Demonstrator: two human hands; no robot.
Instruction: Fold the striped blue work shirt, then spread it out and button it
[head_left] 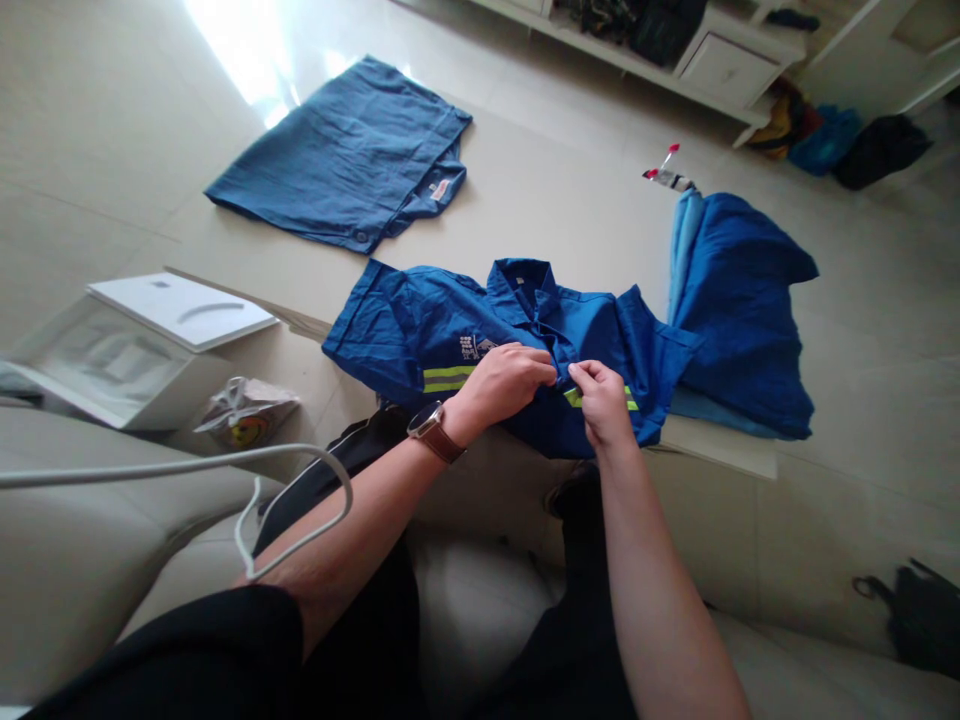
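Observation:
A blue short-sleeved work shirt [442, 315] with yellow-green and silver stripes lies face up on the table, its collar pointing away from me. My left hand [510, 380], a watch on its wrist, pinches the front opening of the shirt just below the chest. Close beside it, my right hand [600, 392] grips the other edge of the same opening between thumb and finger. Whether a button sits between the fingertips is too small to tell. The shirt's lower part hangs over the near table edge.
A folded greyish-blue garment [337, 155] lies at the table's far left. On the right is a stack of blue clothes [742, 310], with a small red-tipped object [667, 175] behind it. A white box [180, 310] and a plastic bag [244, 412] stand left; a white cable [300, 450] crosses my left arm.

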